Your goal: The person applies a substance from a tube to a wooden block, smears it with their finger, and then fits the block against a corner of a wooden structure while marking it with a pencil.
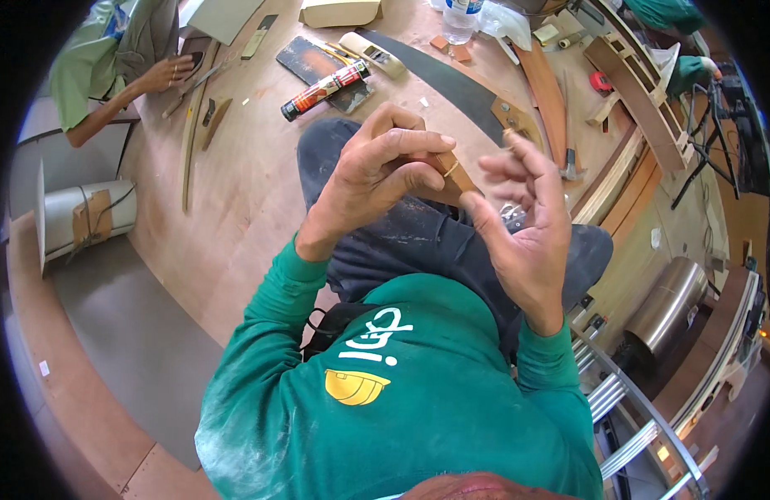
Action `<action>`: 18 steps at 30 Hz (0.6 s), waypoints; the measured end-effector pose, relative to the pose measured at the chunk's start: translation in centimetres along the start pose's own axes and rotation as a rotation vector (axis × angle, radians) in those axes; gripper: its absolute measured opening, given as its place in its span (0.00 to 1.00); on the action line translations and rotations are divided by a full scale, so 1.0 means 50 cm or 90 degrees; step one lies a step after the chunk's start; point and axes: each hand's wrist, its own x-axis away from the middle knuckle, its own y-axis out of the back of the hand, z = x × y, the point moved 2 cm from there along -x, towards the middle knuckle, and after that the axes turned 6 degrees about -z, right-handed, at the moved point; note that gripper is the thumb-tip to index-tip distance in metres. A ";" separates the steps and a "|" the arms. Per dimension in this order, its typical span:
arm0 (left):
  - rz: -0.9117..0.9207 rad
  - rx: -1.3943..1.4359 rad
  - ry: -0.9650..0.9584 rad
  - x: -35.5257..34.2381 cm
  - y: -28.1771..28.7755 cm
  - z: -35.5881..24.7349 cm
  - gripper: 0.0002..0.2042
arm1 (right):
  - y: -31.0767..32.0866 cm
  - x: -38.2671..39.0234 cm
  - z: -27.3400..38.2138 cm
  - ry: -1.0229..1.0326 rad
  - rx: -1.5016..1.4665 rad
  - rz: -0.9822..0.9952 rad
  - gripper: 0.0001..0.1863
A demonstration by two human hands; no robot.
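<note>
My left hand is closed around a small, narrow piece of brown wood, gripping it between thumb and fingers above my lap. A thin pale line crosses the piece near my left fingertips. Just to the right is my right hand, its fingers apart and slightly blurred by motion. The right thumb's tip comes close to the piece's near end; whether it touches, I cannot tell. Beneath both hands are my crossed legs in dark trousers.
Ahead on the plywood lie a sealant tube, a handsaw, a hammer and a water bottle. Another person's hand rests at far left beside wood strips. Long boards and a metal cylinder stand right.
</note>
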 end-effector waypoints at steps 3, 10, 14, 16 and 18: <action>-0.009 -0.003 0.019 -0.005 0.003 0.000 0.20 | -0.006 -0.017 0.006 0.079 0.030 -0.058 0.39; -0.032 -0.052 -0.027 -0.011 0.004 0.015 0.21 | -0.043 -0.034 0.016 0.146 0.055 -0.085 0.37; -0.046 -0.057 -0.057 -0.014 0.002 0.014 0.21 | -0.054 -0.035 0.012 0.222 0.134 -0.125 0.36; -0.030 -0.094 -0.073 -0.019 0.006 0.006 0.21 | -0.059 -0.039 0.014 0.269 0.149 -0.138 0.36; -0.032 -0.106 -0.072 -0.019 0.004 0.005 0.21 | -0.061 -0.038 0.016 0.286 0.151 -0.143 0.35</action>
